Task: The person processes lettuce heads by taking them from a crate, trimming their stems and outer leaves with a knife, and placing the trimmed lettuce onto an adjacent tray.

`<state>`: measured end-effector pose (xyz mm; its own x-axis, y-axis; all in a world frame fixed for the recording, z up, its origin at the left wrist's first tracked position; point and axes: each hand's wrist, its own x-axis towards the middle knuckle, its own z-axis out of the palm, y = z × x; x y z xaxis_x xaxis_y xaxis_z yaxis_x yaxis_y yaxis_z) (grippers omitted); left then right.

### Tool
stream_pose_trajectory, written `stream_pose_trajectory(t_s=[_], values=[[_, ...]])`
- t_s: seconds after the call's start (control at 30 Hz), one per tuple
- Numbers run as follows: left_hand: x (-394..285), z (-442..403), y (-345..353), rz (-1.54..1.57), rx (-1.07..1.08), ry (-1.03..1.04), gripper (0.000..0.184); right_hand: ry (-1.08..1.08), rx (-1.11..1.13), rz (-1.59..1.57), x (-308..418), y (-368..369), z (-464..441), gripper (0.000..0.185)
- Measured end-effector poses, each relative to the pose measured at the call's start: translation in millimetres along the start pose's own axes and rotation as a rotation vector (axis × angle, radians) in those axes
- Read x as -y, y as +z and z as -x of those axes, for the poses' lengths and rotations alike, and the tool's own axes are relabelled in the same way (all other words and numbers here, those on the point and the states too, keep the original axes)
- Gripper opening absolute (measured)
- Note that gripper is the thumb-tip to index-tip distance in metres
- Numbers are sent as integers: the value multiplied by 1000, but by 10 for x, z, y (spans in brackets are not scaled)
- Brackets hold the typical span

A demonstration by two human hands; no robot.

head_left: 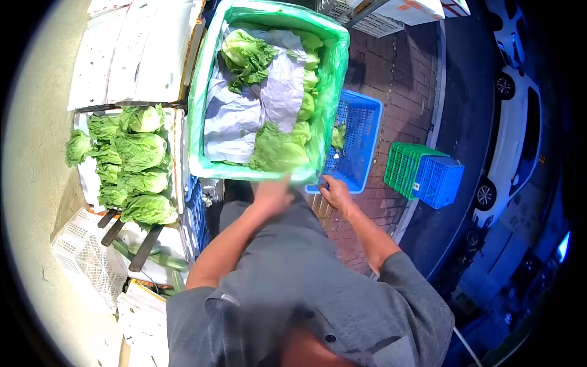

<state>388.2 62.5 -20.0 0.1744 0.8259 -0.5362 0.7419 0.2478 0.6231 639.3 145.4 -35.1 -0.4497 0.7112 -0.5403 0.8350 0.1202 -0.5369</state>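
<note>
A crate lined with green plastic (340, 67) holds lettuce heads and crumpled pale paper (282, 79). One loose lettuce (244, 55) lies on the paper; another (275, 148) is at the crate's near edge. My left hand (273, 197) is at that near edge, smeared by motion, its fingers unclear. Close to the crate's near right corner, my right hand (335, 192) has its fingers closed together at the edge; what they hold is too small to name. Below and right of the lined crate sits a blue crate (365, 144) with some leaves inside.
Several lettuces (143, 153) fill a white box at left, above dark slats (145, 248) and long green vegetables (168, 262). Foam boxes (131, 55) stand upper left. Green (402, 168) and blue (439, 181) crates rest by the kerb; a white car (520, 128) is beyond.
</note>
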Motion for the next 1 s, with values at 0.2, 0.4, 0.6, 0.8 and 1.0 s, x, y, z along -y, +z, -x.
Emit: stream_pose_trajectory(t_s=[0.2, 0.4, 0.6, 0.8, 1.0], values=[[129, -31, 292, 302, 136, -12, 73, -1, -243, -175, 295, -10, -430, 29], [250, 60, 372, 360, 197, 97, 61, 237, 76, -227, 197, 462, -1134, 37], [445, 303, 315, 458, 174, -12, 70, 460, 254, -550, 144, 479, -1284, 35], [591, 408, 412, 547, 48, -87, 72, 437, 170, -375, 441, 307, -1208, 52], [683, 326, 553, 608, 30, -66, 69, 553, 179, -711, 366, 144, -1175, 62]])
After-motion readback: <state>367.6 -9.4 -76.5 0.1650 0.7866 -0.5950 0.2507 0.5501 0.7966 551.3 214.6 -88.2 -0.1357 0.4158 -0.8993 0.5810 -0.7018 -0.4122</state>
